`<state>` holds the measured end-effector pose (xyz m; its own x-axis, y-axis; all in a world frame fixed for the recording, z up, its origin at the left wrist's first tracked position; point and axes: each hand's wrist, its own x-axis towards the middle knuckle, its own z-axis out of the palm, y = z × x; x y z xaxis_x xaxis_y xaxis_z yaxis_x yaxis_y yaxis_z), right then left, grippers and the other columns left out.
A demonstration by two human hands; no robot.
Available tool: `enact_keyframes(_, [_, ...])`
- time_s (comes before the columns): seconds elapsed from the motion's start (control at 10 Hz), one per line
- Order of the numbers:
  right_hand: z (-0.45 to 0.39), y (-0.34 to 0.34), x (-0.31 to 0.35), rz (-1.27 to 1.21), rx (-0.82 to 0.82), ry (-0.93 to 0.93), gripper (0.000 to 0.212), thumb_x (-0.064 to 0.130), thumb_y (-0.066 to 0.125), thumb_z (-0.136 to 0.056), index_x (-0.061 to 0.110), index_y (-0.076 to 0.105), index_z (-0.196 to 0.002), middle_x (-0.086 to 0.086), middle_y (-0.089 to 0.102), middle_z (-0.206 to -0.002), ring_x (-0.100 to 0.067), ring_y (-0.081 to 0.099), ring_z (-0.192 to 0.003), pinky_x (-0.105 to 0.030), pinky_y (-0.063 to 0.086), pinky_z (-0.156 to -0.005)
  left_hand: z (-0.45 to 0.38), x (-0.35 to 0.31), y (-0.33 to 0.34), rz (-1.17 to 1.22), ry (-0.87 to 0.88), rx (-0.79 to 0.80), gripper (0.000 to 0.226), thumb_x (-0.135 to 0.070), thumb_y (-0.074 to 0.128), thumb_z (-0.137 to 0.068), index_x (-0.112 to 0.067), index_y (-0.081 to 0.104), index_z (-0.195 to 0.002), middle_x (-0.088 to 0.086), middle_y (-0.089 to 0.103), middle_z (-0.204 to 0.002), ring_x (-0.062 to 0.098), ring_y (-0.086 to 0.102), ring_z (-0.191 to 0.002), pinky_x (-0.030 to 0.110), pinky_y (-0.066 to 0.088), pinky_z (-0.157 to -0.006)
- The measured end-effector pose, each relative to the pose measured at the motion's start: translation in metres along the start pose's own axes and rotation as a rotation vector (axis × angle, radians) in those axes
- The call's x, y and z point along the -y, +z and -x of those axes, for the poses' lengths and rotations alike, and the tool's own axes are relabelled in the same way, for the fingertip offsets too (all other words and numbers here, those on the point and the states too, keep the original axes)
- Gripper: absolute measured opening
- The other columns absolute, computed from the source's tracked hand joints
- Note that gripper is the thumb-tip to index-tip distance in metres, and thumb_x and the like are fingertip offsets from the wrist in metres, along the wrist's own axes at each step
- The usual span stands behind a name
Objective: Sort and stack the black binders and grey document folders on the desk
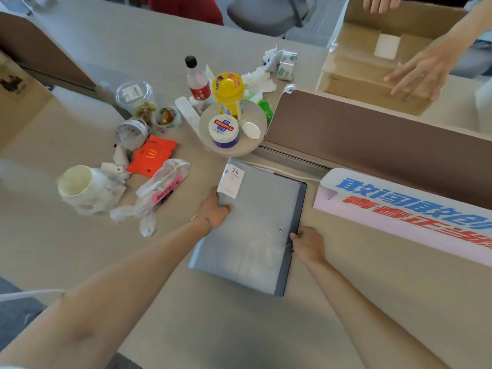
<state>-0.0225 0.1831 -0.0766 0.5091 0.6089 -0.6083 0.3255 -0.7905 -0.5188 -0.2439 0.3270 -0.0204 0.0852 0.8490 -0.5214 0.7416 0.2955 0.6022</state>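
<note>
Grey plastic marks the document folder (pixel 253 230), which lies flat on the table (pixel 266 328) over a darker binder edge. The left hand (pixel 214 209) grips its left edge, fingers curled around it. The right hand (pixel 308 245) pinches the dark right edge. The stack likely handles light, flat and slippery, flexing if unsupported; hold opposite long edges and keep it level.

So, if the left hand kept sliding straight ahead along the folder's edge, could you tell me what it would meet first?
Most likely the white label at the far left corner of the grey folder, just ahead of the left hand. Beyond it stands the round tray, though depth is hard to judge.
</note>
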Motion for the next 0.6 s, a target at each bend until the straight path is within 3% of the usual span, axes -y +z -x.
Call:
enact_keyframes(0.1, [0.007, -0.006, 0.016, 0.136, -0.038, -0.028, 0.028, 0.032, 0.066, -0.090, 0.013, 0.057, -0.072, -0.015, 0.073, -0.087, -0.035, 0.070, -0.084, -0.039, 0.056, -0.074, -0.001, 0.002, 0.009, -0.035, -0.008, -0.045, 0.067, -0.020, 0.061, -0.087, -0.021, 0.033, -0.147, 0.011, 0.053, -0.127, 0.034, 0.054, -0.117, 0.030, 0.042, -0.090])
enact_keyframes(0.2, [0.011, -0.010, 0.027, 0.328, -0.087, -0.036, 0.031, 0.037, 0.062, -0.094, 0.007, 0.066, -0.098, -0.017, 0.071, -0.106, -0.037, 0.067, -0.101, -0.036, 0.048, -0.076, 0.000, 0.002, 0.019, -0.119, -0.033, -0.093, 0.065, -0.020, 0.057, -0.087, -0.016, 0.031, -0.145, 0.019, 0.053, -0.124, 0.039, 0.054, -0.117, 0.041, 0.046, -0.096])
enact_keyframes(0.3, [0.012, -0.014, 0.033, 0.542, -0.113, -0.092, 0.038, 0.042, 0.056, -0.097, 0.008, 0.067, -0.108, -0.014, 0.071, -0.112, -0.033, 0.067, -0.105, -0.034, 0.047, -0.076, -0.004, 0.000, 0.026, -0.176, -0.058, -0.127, 0.061, -0.022, 0.055, -0.087, -0.014, 0.031, -0.143, 0.020, 0.051, -0.125, 0.040, 0.049, -0.121, 0.044, 0.046, -0.097])
enact_keyframes(0.4, [0.014, -0.021, 0.039, 0.696, -0.102, -0.148, 0.039, 0.048, 0.054, -0.097, 0.013, 0.067, -0.107, -0.008, 0.071, -0.111, -0.027, 0.067, -0.102, -0.030, 0.041, -0.070, -0.002, -0.003, 0.026, -0.182, -0.127, -0.137, 0.062, -0.025, 0.054, -0.086, -0.018, 0.032, -0.143, 0.018, 0.051, -0.126, 0.039, 0.047, -0.123, 0.044, 0.044, -0.098])
enact_keyframes(0.5, [0.017, -0.029, 0.045, 0.802, -0.087, -0.210, 0.038, 0.047, 0.054, -0.096, 0.015, 0.067, -0.111, -0.007, 0.070, -0.113, -0.027, 0.067, -0.105, -0.030, 0.044, -0.072, 0.001, -0.009, 0.024, -0.206, -0.145, -0.161, 0.064, -0.027, 0.056, -0.084, -0.019, 0.031, -0.142, 0.017, 0.051, -0.125, 0.039, 0.050, -0.121, 0.044, 0.044, -0.096])
enact_keyframes(0.6, [0.023, -0.040, 0.047, 0.729, -0.146, -0.272, 0.030, 0.040, 0.055, -0.097, 0.015, 0.068, -0.106, -0.007, 0.070, -0.110, -0.027, 0.069, -0.099, -0.031, 0.050, -0.076, 0.014, -0.027, 0.020, -0.279, -0.109, -0.243, 0.075, -0.026, 0.058, -0.086, -0.019, 0.021, -0.151, 0.018, 0.046, -0.137, 0.039, 0.046, -0.127, 0.046, 0.039, -0.100])
